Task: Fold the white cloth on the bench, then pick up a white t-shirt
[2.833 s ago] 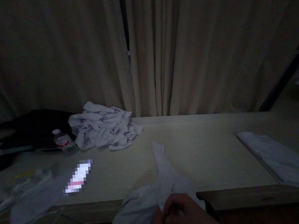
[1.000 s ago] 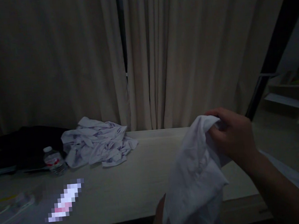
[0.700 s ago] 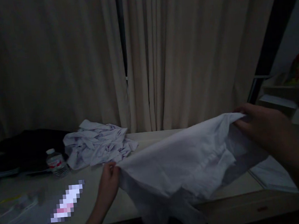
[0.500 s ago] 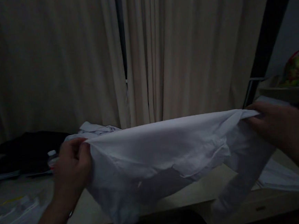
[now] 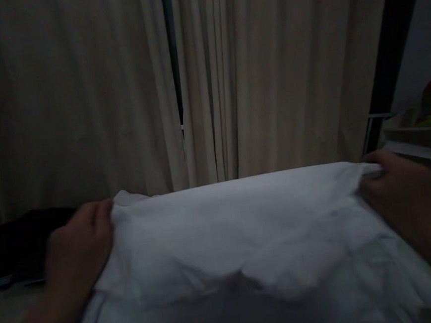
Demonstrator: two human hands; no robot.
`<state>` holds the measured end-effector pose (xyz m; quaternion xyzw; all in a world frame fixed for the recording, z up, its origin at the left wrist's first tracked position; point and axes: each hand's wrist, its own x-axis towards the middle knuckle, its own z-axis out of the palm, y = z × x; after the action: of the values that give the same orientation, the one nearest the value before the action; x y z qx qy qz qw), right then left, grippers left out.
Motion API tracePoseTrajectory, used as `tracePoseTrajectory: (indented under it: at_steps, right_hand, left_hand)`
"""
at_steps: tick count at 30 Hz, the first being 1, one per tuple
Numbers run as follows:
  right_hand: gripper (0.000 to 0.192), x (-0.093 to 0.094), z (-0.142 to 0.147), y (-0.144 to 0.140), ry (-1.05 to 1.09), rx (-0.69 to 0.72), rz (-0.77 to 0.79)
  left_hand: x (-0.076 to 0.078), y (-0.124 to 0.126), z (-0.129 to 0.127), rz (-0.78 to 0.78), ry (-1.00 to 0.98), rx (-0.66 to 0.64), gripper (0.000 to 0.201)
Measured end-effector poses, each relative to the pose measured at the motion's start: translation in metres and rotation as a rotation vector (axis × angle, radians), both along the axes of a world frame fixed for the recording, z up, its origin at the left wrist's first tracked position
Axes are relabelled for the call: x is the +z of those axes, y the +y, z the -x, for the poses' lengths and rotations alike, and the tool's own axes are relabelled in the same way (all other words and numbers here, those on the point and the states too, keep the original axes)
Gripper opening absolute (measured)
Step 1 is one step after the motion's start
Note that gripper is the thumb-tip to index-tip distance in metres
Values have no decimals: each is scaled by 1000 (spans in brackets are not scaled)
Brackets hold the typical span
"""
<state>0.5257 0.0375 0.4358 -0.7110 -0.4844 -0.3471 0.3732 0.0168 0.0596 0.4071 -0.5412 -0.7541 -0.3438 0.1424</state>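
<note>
White shirt [image 5: 243, 229] stretched between left hand [image 5: 78, 249], right hand [image 5: 397, 189].

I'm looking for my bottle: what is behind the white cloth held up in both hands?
Above the cloth, only curtains show. Past the left hand lies something dark. The cloth covers the tabletop; no bottle is visible.

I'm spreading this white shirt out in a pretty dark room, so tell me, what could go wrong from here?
The white garment, stretched between your left hand and right hand, hides nearly all the surface beneath, so it may land on something unseen. It may also settle creased: folds already show near its lower middle. The dim light could make such wrinkles easy to miss.
</note>
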Motion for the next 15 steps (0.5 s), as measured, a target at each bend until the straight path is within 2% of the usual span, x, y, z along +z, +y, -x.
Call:
tracePoseTrajectory:
  at_steps: [2, 4, 5, 7, 9, 11, 13, 15]
  right_hand:
    - [36, -24, 16, 55, -66, 87, 178]
    - [44, -60, 30, 101, -180, 209, 372]
    - [48, -82, 37, 115, -239, 295, 459]
    - [51, -132, 50, 125, -268, 385, 534]
    - [47, -186, 65, 111, -199, 529, 571]
    - [44, -239, 77, 83, -33, 642, 677]
    - [40, -286, 84, 51, 141, 672, 819]
    - [33, -324, 88, 19, 313, 622, 943]
  left_hand:
    - [-16, 46, -12, 160, 132, -31, 56]
    - [-44, 79, -24, 243, 187, -91, 49]
    - [-63, 87, -30, 243, 191, -125, 45]
    - [-105, 86, -40, 216, 161, -237, 39]
    - [-152, 66, -45, 400, 79, -351, 38]
    - [-201, 38, -39, 586, -23, -422, 38]
    - [-250, 9, -22, 764, -143, -440, 39]
    - [-294, -19, 4, 886, -288, -409, 37]
